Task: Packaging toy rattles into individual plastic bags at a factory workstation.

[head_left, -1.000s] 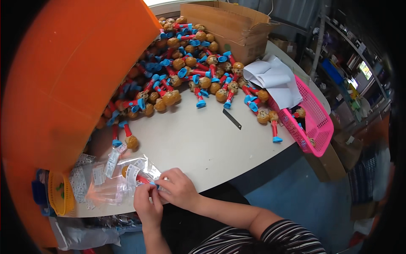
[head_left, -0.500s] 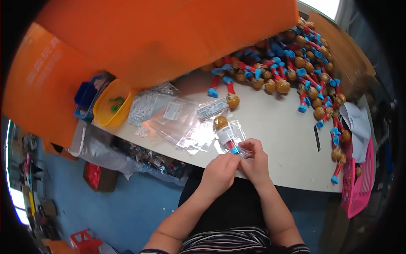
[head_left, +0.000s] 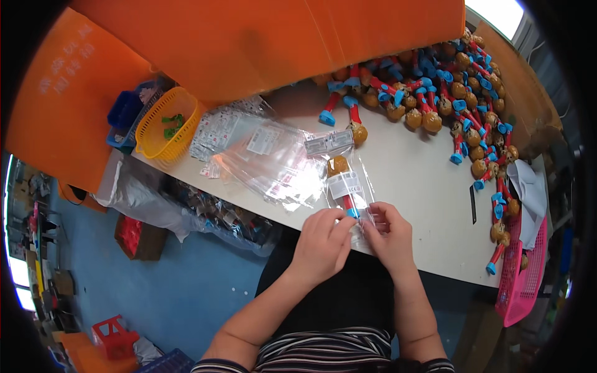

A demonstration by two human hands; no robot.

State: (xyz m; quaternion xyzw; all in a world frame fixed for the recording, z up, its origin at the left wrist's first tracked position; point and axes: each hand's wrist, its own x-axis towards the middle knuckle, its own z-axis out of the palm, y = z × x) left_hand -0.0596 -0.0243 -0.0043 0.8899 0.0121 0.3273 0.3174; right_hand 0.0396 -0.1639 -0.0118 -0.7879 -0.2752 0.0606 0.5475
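A clear plastic bag (head_left: 367, 180) with a printed header lies at the table's near edge. Inside it is a toy (head_left: 337, 165) with a round brown head, a red stem and a blue end; a white label covers its middle. At the bag's near end, my left hand (head_left: 322, 244) has its fingers closed on the plastic beside the blue end. My right hand (head_left: 392, 235) pinches the bag's right edge between thumb and curled fingers. Just beyond the header, a loose toy (head_left: 357, 132) of the same kind rests on the table.
Flat clear bags (head_left: 261, 161) are spread to the left, near a yellow basket (head_left: 146, 133) with green pieces. A pile of toys (head_left: 435, 93) fills the back right. A black strip (head_left: 472, 205) and a pink basket (head_left: 519, 280) are at the right. Orange board (head_left: 267, 43) stands behind.
My right hand has moved slightly right, away from my left, and more of the bag's near end shows between them. The whole view has shifted a little.
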